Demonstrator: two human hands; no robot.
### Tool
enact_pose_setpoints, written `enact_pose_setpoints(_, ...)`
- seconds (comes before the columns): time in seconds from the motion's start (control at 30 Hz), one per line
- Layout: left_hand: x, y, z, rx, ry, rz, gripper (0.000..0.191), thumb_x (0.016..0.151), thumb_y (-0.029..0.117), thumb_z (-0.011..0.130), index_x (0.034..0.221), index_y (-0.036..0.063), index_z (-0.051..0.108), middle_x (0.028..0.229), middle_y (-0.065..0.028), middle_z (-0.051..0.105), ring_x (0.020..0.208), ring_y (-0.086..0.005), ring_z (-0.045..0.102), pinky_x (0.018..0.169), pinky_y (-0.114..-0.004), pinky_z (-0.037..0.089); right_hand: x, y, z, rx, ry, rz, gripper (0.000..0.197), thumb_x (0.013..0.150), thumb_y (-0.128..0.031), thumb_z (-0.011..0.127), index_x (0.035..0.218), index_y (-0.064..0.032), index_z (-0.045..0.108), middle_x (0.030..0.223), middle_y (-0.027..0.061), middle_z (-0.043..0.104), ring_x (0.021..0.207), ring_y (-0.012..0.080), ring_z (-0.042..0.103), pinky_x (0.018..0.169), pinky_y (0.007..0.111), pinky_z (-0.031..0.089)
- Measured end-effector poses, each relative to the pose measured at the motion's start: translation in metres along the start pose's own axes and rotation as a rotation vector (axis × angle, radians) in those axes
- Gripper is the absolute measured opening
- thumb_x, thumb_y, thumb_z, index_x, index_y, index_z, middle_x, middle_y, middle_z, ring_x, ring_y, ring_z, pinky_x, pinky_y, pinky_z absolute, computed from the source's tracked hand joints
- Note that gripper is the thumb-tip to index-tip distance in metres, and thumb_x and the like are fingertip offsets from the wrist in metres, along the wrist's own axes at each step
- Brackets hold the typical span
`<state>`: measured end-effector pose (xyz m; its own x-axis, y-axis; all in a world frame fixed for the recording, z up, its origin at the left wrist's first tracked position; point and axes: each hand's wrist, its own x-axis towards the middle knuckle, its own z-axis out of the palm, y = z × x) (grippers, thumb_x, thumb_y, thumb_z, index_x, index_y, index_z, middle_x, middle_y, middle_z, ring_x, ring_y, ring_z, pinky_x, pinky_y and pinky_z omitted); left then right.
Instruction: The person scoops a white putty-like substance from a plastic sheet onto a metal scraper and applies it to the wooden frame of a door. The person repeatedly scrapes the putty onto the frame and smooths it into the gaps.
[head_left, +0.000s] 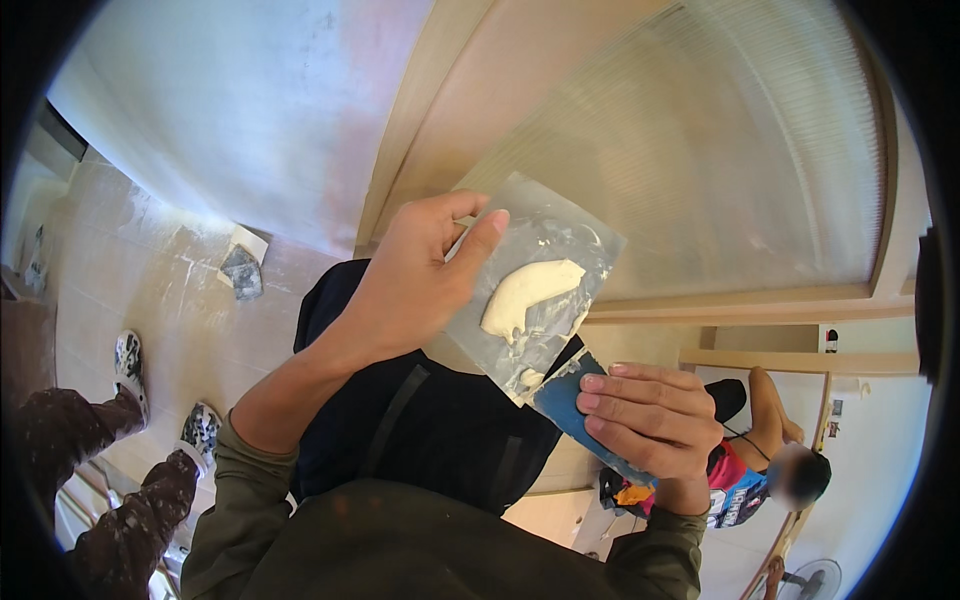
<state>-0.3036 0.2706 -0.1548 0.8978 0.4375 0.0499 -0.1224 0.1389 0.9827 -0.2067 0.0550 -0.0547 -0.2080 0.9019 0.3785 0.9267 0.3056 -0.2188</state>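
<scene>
Between thumb and fingers, my left hand (431, 274) grips the upper left edge of a flat translucent sheet (555, 214). A thick, curved lump of cream-coloured putty (529, 296) lies on the sheet, with thin smears around it and a small dab (532, 377) near the lower corner. My right hand (652, 416) holds a blue flexible spreader (574, 401), its fingers laid across the face. One edge of the spreader meets the sheet's lower corner, beside the small dab. The right thumb is hidden behind the spreader.
A ribbed translucent panel (697, 172) in a wooden frame stands ahead, beside a pale wall (247, 97). A worn grey sanding pad (241, 271) lies on the tiled floor. Someone in spattered trousers (131, 517) stands at left; another person (742, 480) is at right, near a fan (814, 579).
</scene>
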Motion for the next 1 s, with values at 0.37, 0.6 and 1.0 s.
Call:
enact_pose_setpoints(0.37,0.007,-0.022,-0.004,-0.080,0.139,-0.065,0.028,0.100,0.026,0.055,0.100,-0.0001,0.064,0.065,0.0085,0.054,0.054,0.0008,0.042,0.048,-0.019,0.033,-0.023,0.010,0.010,0.588,0.220,0.642,0.009,0.073,0.008,0.071,0.080,0.0059,0.068,0.088,0.0194,0.071,0.088,0.0269,0.071,0.073,0.034,0.059)
enact_pose_setpoints(0.6,-0.002,-0.122,0.005,-0.363,-0.047,-0.247,0.023,0.099,0.025,0.057,0.093,0.0041,0.065,0.069,0.0051,0.059,0.059,-0.0007,0.049,0.053,-0.020,0.038,-0.032,0.021,0.019,0.980,0.670,0.832,0.019,0.079,0.005,0.074,0.093,0.0035,0.062,0.089,0.0130,0.069,0.079,0.0156,0.066,0.071,0.030,0.053)
enact_pose_setpoints(1.0,-0.014,-0.231,0.036,-0.649,-0.398,-0.695,0.028,0.099,0.021,0.056,0.110,-0.0037,0.060,0.097,-0.0072,0.067,0.082,-0.0113,0.065,0.071,-0.027,0.054,0.096,0.054,-0.114,-0.791,0.426,-0.440,0.010,0.081,-0.007,0.070,0.087,0.0002,0.067,0.110,0.0190,0.068,0.106,0.0370,0.065,0.096,0.051,0.051)
